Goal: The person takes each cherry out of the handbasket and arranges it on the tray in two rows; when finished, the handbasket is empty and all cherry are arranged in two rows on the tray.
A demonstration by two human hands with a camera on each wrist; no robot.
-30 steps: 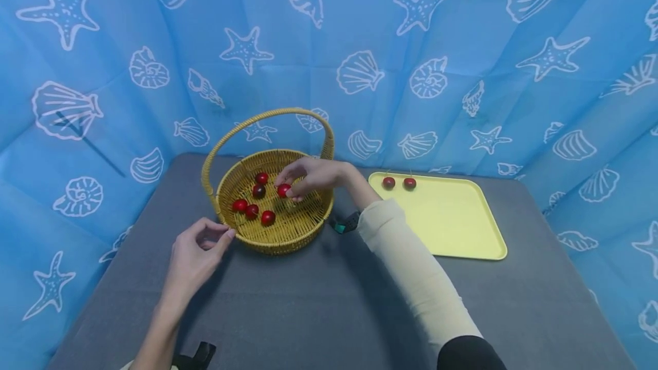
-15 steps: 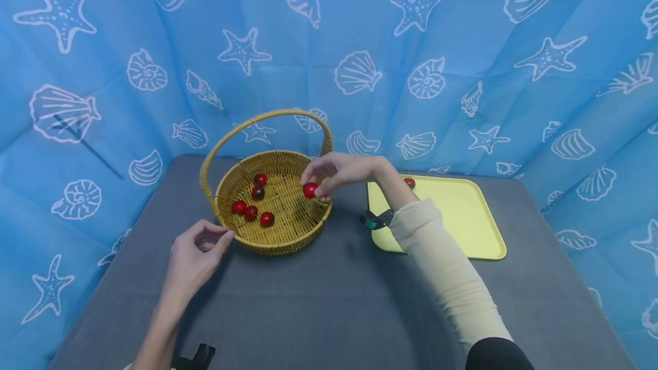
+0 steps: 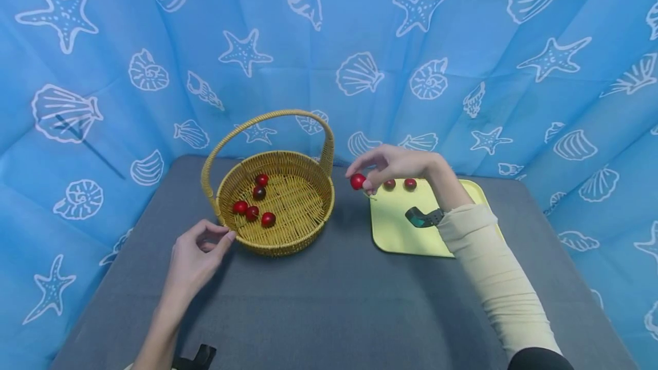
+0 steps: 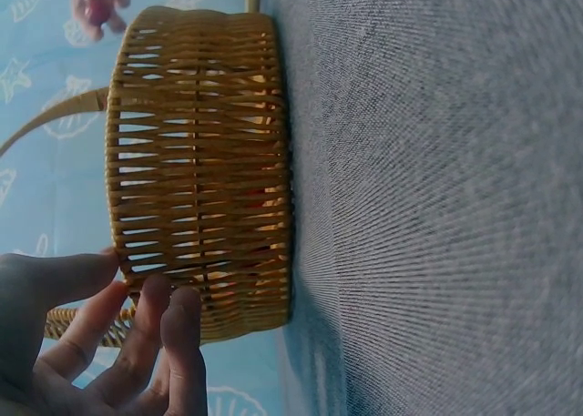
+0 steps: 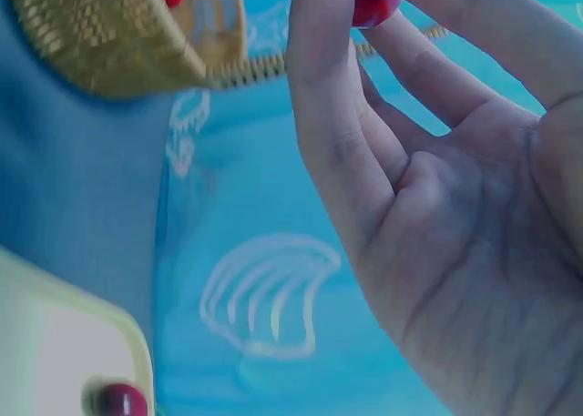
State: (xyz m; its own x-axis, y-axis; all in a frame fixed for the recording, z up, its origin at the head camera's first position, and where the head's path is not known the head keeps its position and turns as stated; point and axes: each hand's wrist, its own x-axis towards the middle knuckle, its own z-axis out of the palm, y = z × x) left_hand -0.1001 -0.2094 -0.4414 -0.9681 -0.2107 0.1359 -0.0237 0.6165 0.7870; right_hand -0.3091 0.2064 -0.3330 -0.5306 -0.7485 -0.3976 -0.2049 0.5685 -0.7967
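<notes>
Cherry [image 3: 357,181] in right hand [image 3: 393,165], left hand [image 3: 197,253] on basket [image 3: 280,247], shell-print curtain [image 3: 319,44] behind.

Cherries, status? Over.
Left grip pinching basket at its rim. Right grip holding one cherry aloft, between basket and tray. Five cherries in basket, two cherries visible on tray. No obstruction seen.

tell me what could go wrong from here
The cherry pinched in the right grip shows between basket and tray in the head view; if it slips, it may land on the table. The left grip pinches the basket's rim; a tug could tilt it and roll the five cherries inside.
</notes>
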